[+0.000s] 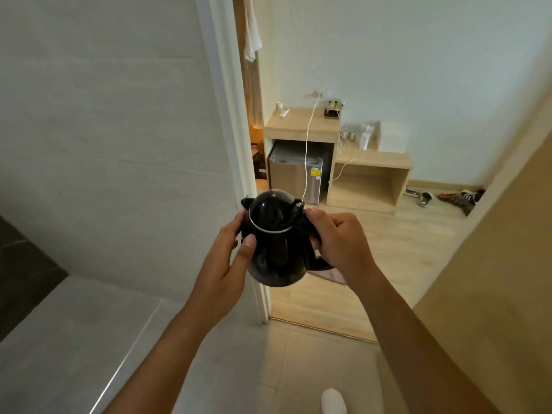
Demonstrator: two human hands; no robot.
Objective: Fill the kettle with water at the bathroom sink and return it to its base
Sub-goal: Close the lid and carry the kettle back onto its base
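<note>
A glossy black kettle with a domed lid and a thin silver ring hangs in the air in front of me, in the bathroom doorway. My left hand presses against the kettle's left side, thumb on its body. My right hand is wrapped around the handle on the kettle's right side. The lid looks closed. No sink shows in this view, and I cannot make out the kettle's base.
A white door frame stands just left of the kettle, and an open wooden door on the right. Beyond, a wooden cabinet holds a small fridge, with a lower shelf unit beside it. Shoes lie on the wood floor.
</note>
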